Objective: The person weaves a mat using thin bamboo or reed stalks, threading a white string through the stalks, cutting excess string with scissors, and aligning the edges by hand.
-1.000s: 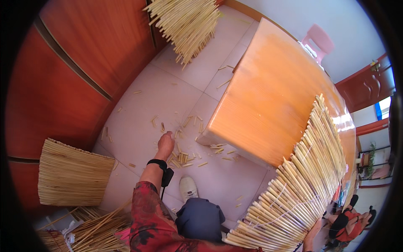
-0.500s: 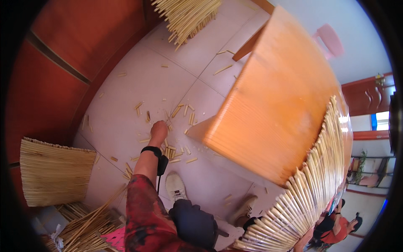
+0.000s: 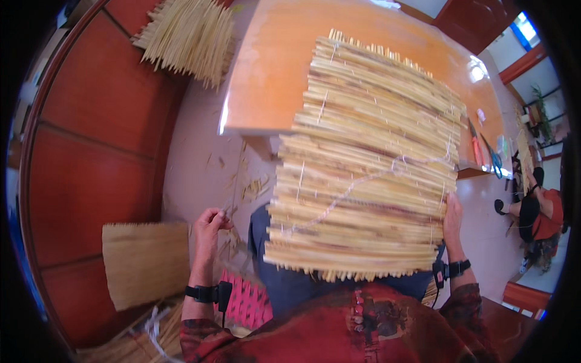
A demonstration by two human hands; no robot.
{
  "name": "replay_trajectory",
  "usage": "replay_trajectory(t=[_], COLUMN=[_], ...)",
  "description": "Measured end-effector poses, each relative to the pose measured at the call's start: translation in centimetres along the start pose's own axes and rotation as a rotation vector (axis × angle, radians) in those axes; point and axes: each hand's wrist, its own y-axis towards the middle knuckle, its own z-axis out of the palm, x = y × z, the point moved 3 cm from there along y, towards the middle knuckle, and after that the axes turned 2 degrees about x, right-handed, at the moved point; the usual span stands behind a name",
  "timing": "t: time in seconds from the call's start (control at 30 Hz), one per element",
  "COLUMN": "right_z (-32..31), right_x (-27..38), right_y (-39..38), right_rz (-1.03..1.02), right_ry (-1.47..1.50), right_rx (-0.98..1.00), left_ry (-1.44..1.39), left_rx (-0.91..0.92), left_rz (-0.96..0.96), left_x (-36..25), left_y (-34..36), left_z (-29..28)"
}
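A mat of straw-coloured stalks (image 3: 369,163), tied across with thin thread, rests over my lap and leans onto the wooden table. A loose pinkish-white cord (image 3: 348,192) trails across its face. At the mat's right edge, my right hand (image 3: 452,213) is closed on the side, its fingers partly hidden beneath. My left hand (image 3: 209,224) is held off to the left, apart from the mat. Its fingers are pinched together, with a small greyish bit at the tips that is too blurred to name.
Red-handled pliers (image 3: 477,145) and blue-handled scissors (image 3: 495,162) lie on the orange table (image 3: 272,78). Cut stalk pieces (image 3: 254,189) litter the floor. Stalk bundles (image 3: 193,39) stand by red cabinets (image 3: 97,187), with another mat (image 3: 147,263) below. Another person (image 3: 544,212) sits far right.
The mat, earlier seen edge-on at the lower right, now lies across my lap and the table. My left hand has risen from the stalk-strewn floor. The view has turned.
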Motion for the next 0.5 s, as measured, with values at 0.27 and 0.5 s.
replay_trajectory(t=[0.27,0.5], right_z=[1.3,1.1], right_x=[-0.9,-0.6], right_y=[0.8,0.5], right_rz=[0.018,-0.087], right_ry=[0.332,0.306], right_rx=[0.023,0.0], left_ry=[-0.102,-0.241], left_rx=[-0.032,0.032], left_rz=[-0.001,-0.064], left_x=[1.0,1.8], left_y=[-14.7,-16.5], left_z=[3.1,8.0])
